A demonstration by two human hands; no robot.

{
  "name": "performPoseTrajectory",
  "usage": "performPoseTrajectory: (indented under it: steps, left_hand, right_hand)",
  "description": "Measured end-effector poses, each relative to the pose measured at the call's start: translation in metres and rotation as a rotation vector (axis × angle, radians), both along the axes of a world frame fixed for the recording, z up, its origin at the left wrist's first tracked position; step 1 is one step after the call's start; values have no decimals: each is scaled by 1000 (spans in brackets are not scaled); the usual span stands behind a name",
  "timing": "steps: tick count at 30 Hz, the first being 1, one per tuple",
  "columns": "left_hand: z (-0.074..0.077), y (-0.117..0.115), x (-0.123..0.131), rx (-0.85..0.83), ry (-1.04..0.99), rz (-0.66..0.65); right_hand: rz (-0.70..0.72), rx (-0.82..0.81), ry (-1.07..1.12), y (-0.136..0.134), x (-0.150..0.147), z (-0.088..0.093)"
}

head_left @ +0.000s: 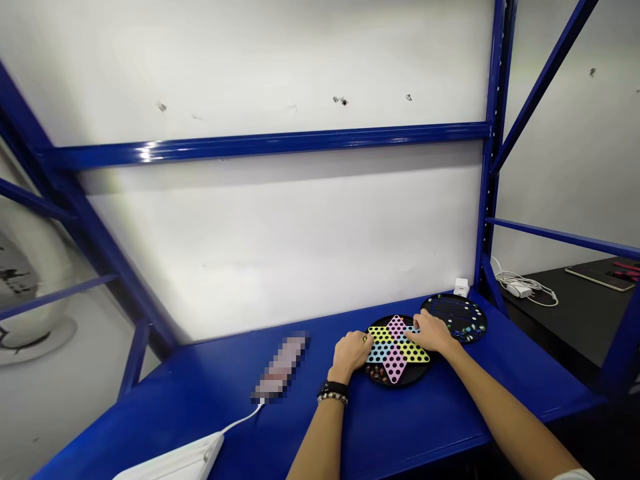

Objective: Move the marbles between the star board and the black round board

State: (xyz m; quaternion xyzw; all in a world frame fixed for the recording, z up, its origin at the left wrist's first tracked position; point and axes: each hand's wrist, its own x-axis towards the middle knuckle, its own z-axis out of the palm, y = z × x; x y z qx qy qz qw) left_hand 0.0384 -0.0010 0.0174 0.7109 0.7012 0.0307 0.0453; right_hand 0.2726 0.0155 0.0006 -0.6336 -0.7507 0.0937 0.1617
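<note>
- A smooth, glossy blue counter (225,373) with a long, fairly straight back edge.
- Right of its middle, a round black tray (415,379) lies flat, its rim partly covered.
- Behind it to the right, a second round black tray (453,315) lies flat, dotted with small coloured bits; whether the two rims touch is hidden.
- Just behind that, near the back right corner, a small white boxy object (461,288).
- Left of the trays and well apart from them, a slim, blurred-out rectangular object (281,367), lying at a slant.
- From its near end, a thin white cable (245,418) runs to a flat white box (175,460) at the near left.
</note>
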Motion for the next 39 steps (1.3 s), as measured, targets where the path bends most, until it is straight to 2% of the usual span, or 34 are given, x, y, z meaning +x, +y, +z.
performPoseTrajectory:
  steps: [6, 9, 12, 14, 16, 18, 20, 22, 24, 26, 29, 31, 32, 34, 36, 37, 39]
  left_hand:
    - [0, 0, -5, 117, -56, -13]
    - [1, 0, -7, 152, -73, 4]
    - [4, -1, -3, 236, -99, -1]
    - [7, -3, 5, 356, -142, -37]
    - [11, -7, 18, 480, -195, -103]
    - [15, -12, 35, 543, -231, -191]
    - [17, -19, 51, 559, -234, -293]
    - [17, -24, 63, 560, -198, -385]
    - [14, -28, 69, 551, -166, -441]
    - [11, -30, 69, 542, -160, -475]
    - [8, -32, 63, 563, -204, -489]
    - [9, -31, 56, 587, -253, -472]
    - [9, -30, 52, 590, -277, -455]
    - [9, -27, 45, 573, -307, -403]
    - [9, -23, 37, 541, -305, -329]
    - [9, -22, 33, 525, -294, -293]
    - [10, -20, 27, 494, -263, -234]
  right_hand:
    - [8, 3, 54, 0, 0, 0]
    - [1, 64, 128, -2, -1, 4]
    - [18, 208, 333, -6, -11, 10]
    - [80, 195, 568, -9, -25, 12]
    - [187, -47, 872, -13, -42, 10]
    - [302, -472, 1164, -17, -57, 4]
    - [335, -829, 1387, -19, -65, -2]
    - [270, -988, 1553, -18, -66, -7]
    - [165, -1003, 1684, -15, -62, -8]
    - [107, -983, 1740, -10, -57, -6]
    - [101, -919, 1704, -3, -51, 0]
    - [107, -755, 1631, 4, -42, 3]
    - [87, -615, 1561, 8, -35, 3]
    - [3, -261, 1304, 16, -16, 2]
    - [-107, 82, 916, 22, 8, 0]
    - [-167, 184, 726, 25, 19, -2]
    - [-299, 233, 426, 28, 39, -5]
